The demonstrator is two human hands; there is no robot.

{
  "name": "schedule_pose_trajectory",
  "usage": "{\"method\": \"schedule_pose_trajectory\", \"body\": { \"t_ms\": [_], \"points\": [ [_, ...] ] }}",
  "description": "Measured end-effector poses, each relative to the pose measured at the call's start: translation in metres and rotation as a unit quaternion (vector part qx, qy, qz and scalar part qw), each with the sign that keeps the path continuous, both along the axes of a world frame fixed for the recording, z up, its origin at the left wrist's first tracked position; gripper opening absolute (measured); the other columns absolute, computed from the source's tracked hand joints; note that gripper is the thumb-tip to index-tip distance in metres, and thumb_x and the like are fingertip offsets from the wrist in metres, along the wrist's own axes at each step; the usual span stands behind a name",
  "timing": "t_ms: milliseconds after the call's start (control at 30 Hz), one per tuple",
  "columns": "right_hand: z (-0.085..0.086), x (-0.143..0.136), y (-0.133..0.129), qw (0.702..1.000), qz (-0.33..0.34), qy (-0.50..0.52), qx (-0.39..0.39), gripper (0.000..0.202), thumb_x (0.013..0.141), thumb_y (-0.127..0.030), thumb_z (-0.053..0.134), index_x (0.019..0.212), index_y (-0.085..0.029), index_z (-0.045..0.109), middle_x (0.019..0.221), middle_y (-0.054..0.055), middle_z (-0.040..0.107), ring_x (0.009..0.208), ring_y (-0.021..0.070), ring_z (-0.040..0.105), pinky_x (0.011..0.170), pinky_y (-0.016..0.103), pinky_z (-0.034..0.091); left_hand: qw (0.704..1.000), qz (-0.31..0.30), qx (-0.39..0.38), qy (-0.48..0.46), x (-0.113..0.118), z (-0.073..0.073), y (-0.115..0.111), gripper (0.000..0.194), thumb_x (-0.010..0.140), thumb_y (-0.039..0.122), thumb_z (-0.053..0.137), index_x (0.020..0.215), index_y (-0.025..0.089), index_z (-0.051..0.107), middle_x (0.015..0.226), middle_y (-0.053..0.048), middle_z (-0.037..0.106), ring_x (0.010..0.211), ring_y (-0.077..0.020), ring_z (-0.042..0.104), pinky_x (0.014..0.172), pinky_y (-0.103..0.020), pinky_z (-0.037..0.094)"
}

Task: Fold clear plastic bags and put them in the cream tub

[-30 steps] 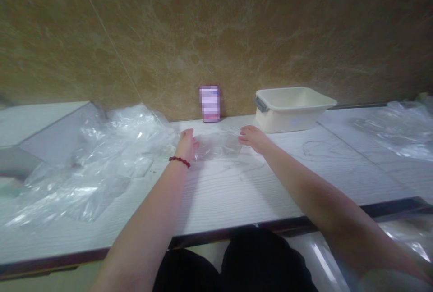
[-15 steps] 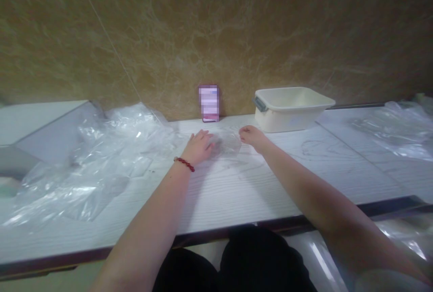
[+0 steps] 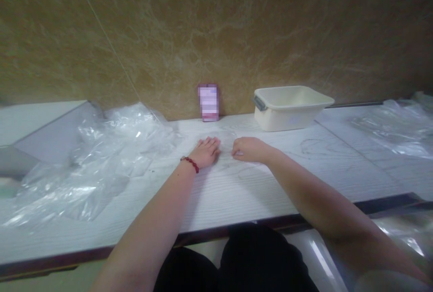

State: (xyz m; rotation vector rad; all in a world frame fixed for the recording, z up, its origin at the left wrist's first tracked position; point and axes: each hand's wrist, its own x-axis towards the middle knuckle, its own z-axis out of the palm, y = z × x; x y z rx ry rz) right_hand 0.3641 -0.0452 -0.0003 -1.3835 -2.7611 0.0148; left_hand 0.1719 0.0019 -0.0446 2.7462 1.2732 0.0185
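Worktop (image 3: 223, 197), white with grey wood grain; wall (image 3: 189, 39), brown marbled with paler veins; bin (image 3: 287, 118), cream — handle (image 3: 260, 103) grey; bracelet (image 3: 190, 162), dark red.

And the clear film (image 3: 227, 139) is barely readable here, partly under the left hand (image 3: 207, 151), while the curled fingers of the right hand (image 3: 251, 149) mask their own grip! The phone's screen (image 3: 209, 100) is all blurred blocks, the tub's near wall (image 3: 287, 120) hides part of its floor, and the picture's edges slice off the white box (image 3: 43, 123), the right-hand plastic (image 3: 399, 125) and both forearms
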Motion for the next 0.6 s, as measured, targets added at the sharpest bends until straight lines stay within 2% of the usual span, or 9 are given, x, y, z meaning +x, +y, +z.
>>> {"method": "schedule_pose_trajectory", "body": {
  "t_ms": [267, 433, 533, 600],
  "points": [
    [-0.001, -0.006, -0.001, 0.999, -0.017, -0.020, 0.033, 0.017, 0.068, -0.020, 0.045, 0.072, -0.018, 0.061, 0.081, 0.005, 0.059, 0.079, 0.0156, 0.052, 0.062, 0.022, 0.035, 1.000, 0.004, -0.014, 0.027, -0.005, 0.001, 0.000, 0.055, 0.082, 0.044, 0.012, 0.131, 0.020, 0.015, 0.138, -0.003, 0.013, 0.125, -0.0254, 0.005, 0.097, -0.051, 0.005],
    [-0.002, -0.001, 0.002, 1.000, 0.000, -0.005, 0.022, 0.014, 0.066, -0.019, 0.047, 0.070, -0.017, 0.061, 0.079, 0.004, 0.059, 0.077, 0.0150, 0.052, 0.065, 0.022, 0.037, 0.999, 0.014, -0.030, 0.017, -0.010, 0.000, 0.002, 0.054, 0.082, 0.045, 0.015, 0.130, 0.022, 0.018, 0.138, -0.002, 0.014, 0.125, -0.0261, 0.003, 0.096, -0.053, 0.003],
    [-0.004, 0.003, 0.005, 0.999, 0.020, 0.043, 0.008, 0.015, 0.069, -0.022, 0.048, 0.075, -0.017, 0.061, 0.081, 0.004, 0.060, 0.079, 0.0139, 0.053, 0.071, 0.022, 0.038, 0.993, 0.061, -0.052, -0.085, -0.016, 0.003, 0.009, 0.051, 0.082, 0.042, 0.019, 0.127, 0.020, 0.026, 0.136, -0.005, 0.020, 0.125, -0.0229, 0.008, 0.099, -0.046, 0.008],
    [-0.006, 0.007, 0.010, 0.995, -0.019, 0.097, 0.017, 0.022, 0.073, -0.027, 0.045, 0.086, -0.017, 0.060, 0.089, 0.005, 0.060, 0.085, 0.0140, 0.053, 0.078, 0.023, 0.037, 0.960, 0.149, -0.044, -0.233, -0.020, 0.007, 0.015, 0.049, 0.083, 0.040, 0.019, 0.125, 0.017, 0.029, 0.133, -0.008, 0.028, 0.124, -0.0194, 0.018, 0.099, -0.038, 0.019]
  ]
}}
